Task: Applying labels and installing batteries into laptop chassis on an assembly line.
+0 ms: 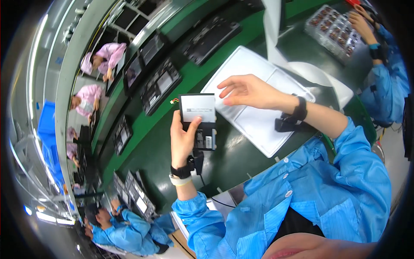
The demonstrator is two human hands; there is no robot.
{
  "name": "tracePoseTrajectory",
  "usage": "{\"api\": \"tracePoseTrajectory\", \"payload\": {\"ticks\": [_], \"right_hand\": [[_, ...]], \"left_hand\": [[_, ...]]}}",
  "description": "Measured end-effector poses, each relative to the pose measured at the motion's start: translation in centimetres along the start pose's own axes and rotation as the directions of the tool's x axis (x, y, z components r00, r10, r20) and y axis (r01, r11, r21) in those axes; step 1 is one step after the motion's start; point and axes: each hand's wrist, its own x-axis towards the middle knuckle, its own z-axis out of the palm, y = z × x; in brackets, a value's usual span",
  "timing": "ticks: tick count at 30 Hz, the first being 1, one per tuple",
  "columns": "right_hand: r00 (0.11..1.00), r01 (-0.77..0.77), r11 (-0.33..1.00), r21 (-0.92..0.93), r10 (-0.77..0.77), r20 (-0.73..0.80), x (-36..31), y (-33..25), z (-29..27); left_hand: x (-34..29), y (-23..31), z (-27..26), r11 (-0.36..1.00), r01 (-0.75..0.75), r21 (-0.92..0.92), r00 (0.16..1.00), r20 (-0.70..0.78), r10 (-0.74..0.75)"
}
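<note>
My left hand [182, 140] grips a flat battery pack [197, 105], its thumb pressed on the front face. The upper part is a pale panel in a dark frame; below it is a dark section with a small white label. From its top left corner sticks a short red and yellow wire lead [174, 101] with a small connector. To the right of the pack, my right hand [248, 91] is raised with its fingers apart and nothing in them. Beneath that hand lies a white divided tray [254, 136] on the green table. Both wrists wear black bands.
Dark laptop chassis [160, 86] lie on the green-edged line ahead, with more stacked at the lower left [139, 196]. White sheet material [302, 71] curls behind the tray. A co-worker's hand [361, 26] reaches over a clear blister tray [332, 32] at the far right.
</note>
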Motion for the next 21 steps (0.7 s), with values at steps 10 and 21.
{"api": "tracePoseTrajectory", "payload": {"ticks": [10, 21], "right_hand": [[0.969, 0.143, 0.947, 0.288, -0.074, -0.236, -1.7, -2.7, -6.3], [0.951, 0.07, 0.985, 0.161, -0.017, -0.309, -2.7, -3.2, -3.0]], "left_hand": [[5.6, 2.9, 8.9, 0.869, 0.084, -0.487, 0.954, 0.291, 0.071], [6.9, 1.1, 10.0, 0.823, -0.137, -0.551, 0.988, -0.021, 0.151]]}}
